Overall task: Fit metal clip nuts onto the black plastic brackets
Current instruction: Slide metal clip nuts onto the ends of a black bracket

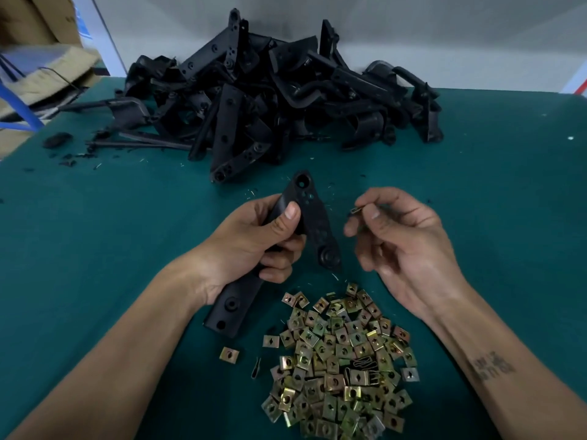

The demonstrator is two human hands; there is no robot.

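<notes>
Hands up over the green table (95, 217) now, both forearms reaching in from the near edge. Left hand (254, 239) wraps a long black bracket (309, 214), thumb pressed on its face, fingers curled round behind; the bracket stands tilted, holed tip pointing away, lower end near the tabletop. Right hand (403, 236) hovers just beside it, palm turned in, pinching a small metal clip nut (355, 210) between thumb and forefinger, apart from the bracket. Loose heap of brass-coloured clip nuts (343, 363) lies below the hands. Big tangle of black brackets (270, 100) sits at the far edge.
</notes>
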